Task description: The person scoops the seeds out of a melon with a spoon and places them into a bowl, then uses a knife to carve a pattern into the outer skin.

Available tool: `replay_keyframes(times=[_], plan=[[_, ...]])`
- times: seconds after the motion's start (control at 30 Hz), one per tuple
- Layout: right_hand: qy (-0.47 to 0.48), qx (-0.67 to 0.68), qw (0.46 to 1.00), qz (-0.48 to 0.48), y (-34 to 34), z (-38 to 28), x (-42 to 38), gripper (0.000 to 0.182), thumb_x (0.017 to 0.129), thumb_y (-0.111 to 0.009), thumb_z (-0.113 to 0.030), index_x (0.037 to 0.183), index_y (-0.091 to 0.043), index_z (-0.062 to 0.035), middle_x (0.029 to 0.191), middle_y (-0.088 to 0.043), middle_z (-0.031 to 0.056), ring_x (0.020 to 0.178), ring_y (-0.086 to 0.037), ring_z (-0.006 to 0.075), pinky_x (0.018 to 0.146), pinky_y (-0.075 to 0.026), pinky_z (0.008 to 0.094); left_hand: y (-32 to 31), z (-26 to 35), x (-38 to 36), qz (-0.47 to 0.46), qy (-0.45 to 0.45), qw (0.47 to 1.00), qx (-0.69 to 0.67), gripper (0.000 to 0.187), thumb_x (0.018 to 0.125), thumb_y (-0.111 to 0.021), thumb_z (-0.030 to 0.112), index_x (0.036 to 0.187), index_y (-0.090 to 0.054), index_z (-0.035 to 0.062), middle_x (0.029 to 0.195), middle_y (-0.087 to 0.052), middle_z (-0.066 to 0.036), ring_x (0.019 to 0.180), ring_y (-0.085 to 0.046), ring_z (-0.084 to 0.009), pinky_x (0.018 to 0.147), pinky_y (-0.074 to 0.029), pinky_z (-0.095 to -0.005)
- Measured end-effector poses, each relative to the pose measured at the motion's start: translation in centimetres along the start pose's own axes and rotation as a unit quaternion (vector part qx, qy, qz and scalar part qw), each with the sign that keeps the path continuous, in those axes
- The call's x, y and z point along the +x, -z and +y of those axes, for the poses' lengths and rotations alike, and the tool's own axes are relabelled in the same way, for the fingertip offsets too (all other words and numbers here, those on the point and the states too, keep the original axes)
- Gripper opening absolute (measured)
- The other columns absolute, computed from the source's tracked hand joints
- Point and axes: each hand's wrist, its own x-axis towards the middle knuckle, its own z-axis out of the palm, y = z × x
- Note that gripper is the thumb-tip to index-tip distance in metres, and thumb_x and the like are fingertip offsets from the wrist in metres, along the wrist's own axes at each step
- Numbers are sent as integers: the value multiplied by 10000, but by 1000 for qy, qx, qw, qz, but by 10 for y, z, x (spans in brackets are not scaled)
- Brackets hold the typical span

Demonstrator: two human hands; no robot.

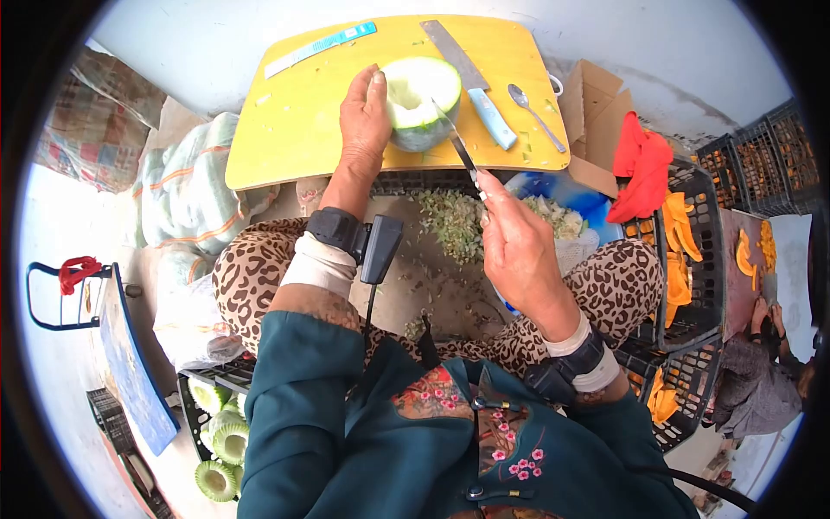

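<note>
My left hand point(364, 119) grips a hollowed green-skinned melon half point(443, 82) from its left side, thumb at the rim. The melon's pale cut face and scooped-out middle tilt toward me at the table's near edge. In my right hand point(520, 251) is a small knife point(464, 153) with a narrow blade, its tip touching the melon's cut rim on the right. A cleaver point(456, 54) with a light blue handle lies just beyond the melon, and a metal spoon point(538, 116) rests to its right.
The yellow table point(294, 112) also bears a blue-and-white strip-like tool point(320, 50). Peelings point(454, 225) litter the floor below. Right are a cardboard box point(595, 112), a red cloth point(641, 164) and black crates point(705, 259) with orange pieces. Carved melons point(229, 441) fill a crate at lower left.
</note>
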Motion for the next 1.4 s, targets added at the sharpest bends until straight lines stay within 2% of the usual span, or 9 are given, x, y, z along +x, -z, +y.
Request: replay_keyframes(times=[0.3, 0.4, 0.5, 0.6, 0.7, 1.1, 1.2, 1.3, 1.4], plan=[[-1, 3, 1000, -10, 1, -1, -1, 460, 846, -484, 119, 1297, -506, 33, 1086, -635, 256, 962, -664, 354, 813, -530, 382, 1, 5, -4, -12, 15, 999, -25, 478, 990, -512, 335, 1321, -522, -9, 1230, -610, -145, 1125, -568, -210, 966, -440, -314], [44, 3, 999, 23, -6, 6, 0, 496, 832, -552, 56, 1322, -491, 8, 851, -589, 209, 758, -612, 386, 659, -511, 441, 1, 3, -3, -13, 2, 1000, -21, 492, 988, -508, 346, 1320, -519, -17, 1227, -610, -148, 1125, -565, -209, 972, -435, -314], [56, 7, 998, 34, -8, 8, 0, 508, 820, -553, 75, 1320, -492, 12, 849, -586, 202, 744, -610, 382, 654, -510, 435, 1, 4, -3, -6, 1, 1000, -7, 499, 987, -503, 350, 1322, -517, -20, 1226, -610, -152, 1128, -562, -209, 976, -430, -313], [42, 6, 999, 28, -6, 5, -1, 529, 807, -551, 93, 1326, -491, 9, 851, -586, 199, 743, -610, 379, 653, -507, 432, 1, 4, -3, -4, -1, 1000, -8, 492, 987, -505, 340, 1318, -519, -23, 1223, -611, -152, 1126, -563, -207, 973, -431, -310], [-17, 4, 1000, 4, 1, -3, -3, 473, 832, -510, 131, 1291, -532, 18, 1054, -649, 231, 918, -679, 321, 785, -536, 354, -1, 6, -5, 2, -3, 1000, -21, 491, 985, -510, 340, 1312, -522, -26, 1217, -615, -150, 1119, -566, -203, 967, -435, -309], [-18, -3, 1000, 6, 1, -1, -1, 425, 856, -509, 124, 1268, -553, 29, 1062, -657, 223, 921, -688, 289, 789, -539, 335, -4, 9, -7, 10, -2, 1000, -20, 480, 981, -530, 334, 1301, -529, -23, 1187, -629, -140, 1085, -584, -180, 936, -456, -299], [-14, 3, 1000, 7, 2, -2, -1, 421, 864, -506, 121, 1273, -548, 33, 1063, -657, 218, 910, -689, 273, 784, -540, 328, -5, 12, -10, -1, 10, 1000, -6, 487, 1000, -490, 352, 1328, -517, -7, 1243, -587, -113, 1158, -524, -179, 1001, -392, -294], [9, 35, 999, 29, -2, 8, -5, 566, 790, -550, 114, 1338, -498, -15, 837, -581, 187, 724, -603, 360, 643, -490, 421, -8, 10, -9, 25, -2, 1000, -13, 473, 981, -529, 334, 1291, -536, -23, 1166, -636, -141, 1070, -588, -182, 931, -460, -304], [13, 31, 999, 34, -1, 8, -5, 569, 788, -551, 116, 1337, -505, -23, 829, -577, 182, 713, -599, 358, 637, -486, 420, -7, 11, -10, 24, -7, 1000, -3, 468, 980, -531, 334, 1283, -542, -22, 1151, -642, -140, 1061, -591, -182, 926, -462, -307]])
